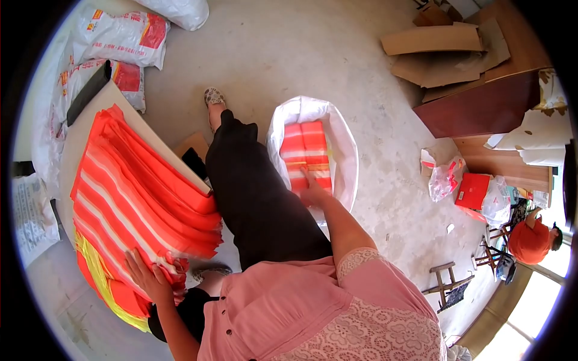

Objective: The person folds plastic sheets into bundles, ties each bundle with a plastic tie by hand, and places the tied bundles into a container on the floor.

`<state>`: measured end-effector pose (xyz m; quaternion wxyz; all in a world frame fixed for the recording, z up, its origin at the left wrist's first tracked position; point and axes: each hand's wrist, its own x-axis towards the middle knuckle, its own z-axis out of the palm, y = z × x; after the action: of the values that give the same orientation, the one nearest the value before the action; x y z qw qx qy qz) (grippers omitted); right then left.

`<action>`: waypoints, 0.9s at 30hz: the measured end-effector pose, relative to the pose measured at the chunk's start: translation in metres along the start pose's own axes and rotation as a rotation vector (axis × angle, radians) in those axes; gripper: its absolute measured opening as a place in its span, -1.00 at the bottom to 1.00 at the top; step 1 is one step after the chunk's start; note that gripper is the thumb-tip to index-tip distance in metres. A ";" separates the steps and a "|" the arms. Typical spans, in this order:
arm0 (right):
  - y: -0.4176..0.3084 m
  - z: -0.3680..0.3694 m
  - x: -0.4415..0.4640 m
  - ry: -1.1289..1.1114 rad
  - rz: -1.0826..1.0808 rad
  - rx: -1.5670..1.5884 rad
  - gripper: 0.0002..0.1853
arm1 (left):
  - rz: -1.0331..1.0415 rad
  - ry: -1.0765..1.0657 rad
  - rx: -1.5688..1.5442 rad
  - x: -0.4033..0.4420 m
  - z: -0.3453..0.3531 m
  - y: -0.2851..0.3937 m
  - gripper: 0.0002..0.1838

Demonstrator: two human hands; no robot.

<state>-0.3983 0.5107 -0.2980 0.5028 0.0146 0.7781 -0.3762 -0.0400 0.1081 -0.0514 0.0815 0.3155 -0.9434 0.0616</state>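
A large pile of thin red-and-white striped sheets [129, 192], possibly plastic bags, drapes over a table on the left. My left hand [144, 280] lies on the pile's near edge, fingers spread, beside a crumpled fold. Yellow sheeting [99, 277] shows beneath the pile's outer edge. To the right of my leg stands an open white sack [346, 144] with its rim rolled outward. Folded striped bundles [303, 141] of the same material lie inside it. My right hand [314, 191] reaches into the sack, with an outstretched finger touching a bundle; its other fingers are partly hidden.
Filled white-and-red sacks [120, 36] lie at the upper left. Flattened cardboard boxes [433, 48] rest on brown furniture at the upper right. A small wooden stool [447, 283] stands lower right, near a person in red [530, 240]. Plastic bags [445, 180] sit by the furniture.
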 end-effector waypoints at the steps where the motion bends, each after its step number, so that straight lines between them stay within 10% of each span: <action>1: -0.004 -0.002 -0.005 0.003 0.006 0.023 0.02 | 0.000 0.002 0.001 0.000 0.000 0.000 -0.30; 13: -0.010 0.010 0.009 0.215 -0.113 -0.718 -0.18 | -0.012 0.011 0.018 0.000 0.003 0.000 -0.28; 27: 0.021 -0.015 0.010 0.207 -0.323 -0.576 -0.26 | -0.018 0.008 0.018 0.001 0.002 0.002 -0.28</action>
<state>-0.4068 0.5308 -0.3148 0.3385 -0.2133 0.8916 -0.2122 -0.0420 0.1092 -0.0532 0.0828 0.3246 -0.9396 0.0707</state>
